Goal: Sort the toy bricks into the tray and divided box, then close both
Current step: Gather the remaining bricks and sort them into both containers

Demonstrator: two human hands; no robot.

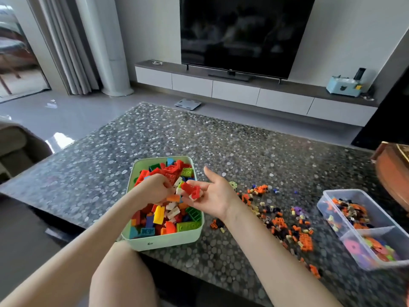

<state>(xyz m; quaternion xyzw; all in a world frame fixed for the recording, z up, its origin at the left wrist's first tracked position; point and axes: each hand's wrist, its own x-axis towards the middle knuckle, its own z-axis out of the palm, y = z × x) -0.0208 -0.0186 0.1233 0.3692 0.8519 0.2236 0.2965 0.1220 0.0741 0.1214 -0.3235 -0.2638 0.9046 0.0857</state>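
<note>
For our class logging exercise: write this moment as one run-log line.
left hand: grips large bricks in green tray | right hand: holds red brick | small bricks: loose on table | divided box: open

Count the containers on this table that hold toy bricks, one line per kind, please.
Green tray: 1
Clear divided box: 1
Total: 2

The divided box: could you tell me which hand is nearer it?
Right. The right hand, holding red bricks, is left of the divided box; the left hand, over the tray, farther left.
</note>
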